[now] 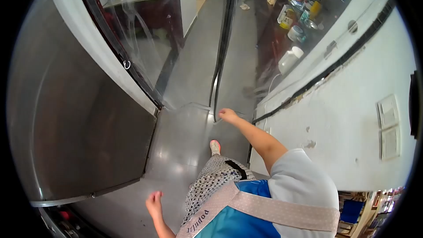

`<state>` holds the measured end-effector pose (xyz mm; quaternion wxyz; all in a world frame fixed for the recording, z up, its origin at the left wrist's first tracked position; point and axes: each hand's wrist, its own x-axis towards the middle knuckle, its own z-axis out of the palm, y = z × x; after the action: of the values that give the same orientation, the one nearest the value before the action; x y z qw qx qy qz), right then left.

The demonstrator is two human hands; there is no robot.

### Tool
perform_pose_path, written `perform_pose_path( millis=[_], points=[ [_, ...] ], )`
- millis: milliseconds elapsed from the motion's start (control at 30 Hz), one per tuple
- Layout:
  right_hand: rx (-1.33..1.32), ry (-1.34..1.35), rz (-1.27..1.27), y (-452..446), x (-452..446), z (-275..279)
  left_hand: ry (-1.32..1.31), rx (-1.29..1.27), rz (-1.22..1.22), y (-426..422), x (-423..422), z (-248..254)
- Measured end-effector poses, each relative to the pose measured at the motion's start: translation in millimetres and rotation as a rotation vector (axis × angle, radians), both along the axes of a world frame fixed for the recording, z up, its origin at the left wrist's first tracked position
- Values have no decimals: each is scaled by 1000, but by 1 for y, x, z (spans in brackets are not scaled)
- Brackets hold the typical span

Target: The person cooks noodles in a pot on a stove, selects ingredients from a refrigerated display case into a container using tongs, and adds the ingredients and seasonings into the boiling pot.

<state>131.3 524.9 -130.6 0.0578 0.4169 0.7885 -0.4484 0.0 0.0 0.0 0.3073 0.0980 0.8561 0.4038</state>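
Note:
A clear plastic curtain (194, 104) with dark edge strips (224, 39) hangs across the doorway, its two halves meeting near the middle and parting slightly low down. My right hand (228, 115) reaches forward to the lower end of these strips. Its fingers are curled closed beside the edge, and what lies between them is too small to make out. Low on the left, my left hand (154, 202) hangs over the floor, loosely bent, with a gap between thumb and fingers and nothing in it.
On the left stands a large dark metallic panel (83, 101). A white wall (326, 119) with switches (389, 128) is at the right. Behind the curtain, shelves (269, 39) hold bottles and jars. One shoe (215, 147) shows on the grey tiled floor (172, 150).

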Motion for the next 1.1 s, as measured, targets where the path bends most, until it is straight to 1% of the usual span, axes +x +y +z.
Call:
perform_pose_path(
  millis=[67,100,133,167,233,267,300,367,433,500,533,567,600,633,700,767,800,867,933,1000,1033,1100],
  points=[
    [-114,97,-114,-11,-19,-12,-112,37,128,-58,28,-41],
    [-52,68,-48,-91,-8,-15,-188,41,203,-153,59,-64],
    [26,51,24,-118,-6,-12,-248,-24,241,-187,77,-88],
    [120,41,98,-126,-8,-8,-302,-72,279,-204,86,-127],
    [119,-13,203,-135,-4,-9,-500,22,381,-211,129,-162],
    [118,-24,251,-138,-10,-11,-549,19,342,-204,139,-172],
    [122,-26,229,-141,-10,-9,-578,-21,258,-190,147,-175],
    [131,-38,189,-140,0,-2,-553,-153,3,-170,145,-169],
    [127,-43,128,-124,8,17,-467,-278,-235,-150,123,-149],
    [91,-16,42,-102,7,25,-360,-347,-356,-125,95,-133],
    [59,13,-19,-87,4,25,-303,-354,-349,-111,80,-126],
    [30,44,-83,-68,4,24,-236,-320,-287,-101,68,-128],
    [150,114,-70,-53,6,25,-167,-286,-229,-91,57,-130],
    [187,177,-107,-39,7,23,-97,-251,-164,-79,45,-128],
    [284,331,-161,3,-6,24,-13,-300,-233,-42,24,-120],
    [180,314,-228,36,-19,42,68,-342,-291,-1,-1,-105],
    [189,348,-217,56,-26,42,97,-360,-325,16,-7,-108],
    [173,433,-235,93,-40,40,50,-476,-582,41,-25,-135],
    [102,496,-284,119,-49,29,65,-453,-560,87,-17,-121],
    [20,534,-319,146,-59,7,30,-441,-622,132,-18,-111],
    [70,548,-309,153,-60,-10,-1,-435,-645,147,-15,-105],
    [174,575,-275,161,-65,-42,-19,-363,-626,179,-8,-73]
  ],
)
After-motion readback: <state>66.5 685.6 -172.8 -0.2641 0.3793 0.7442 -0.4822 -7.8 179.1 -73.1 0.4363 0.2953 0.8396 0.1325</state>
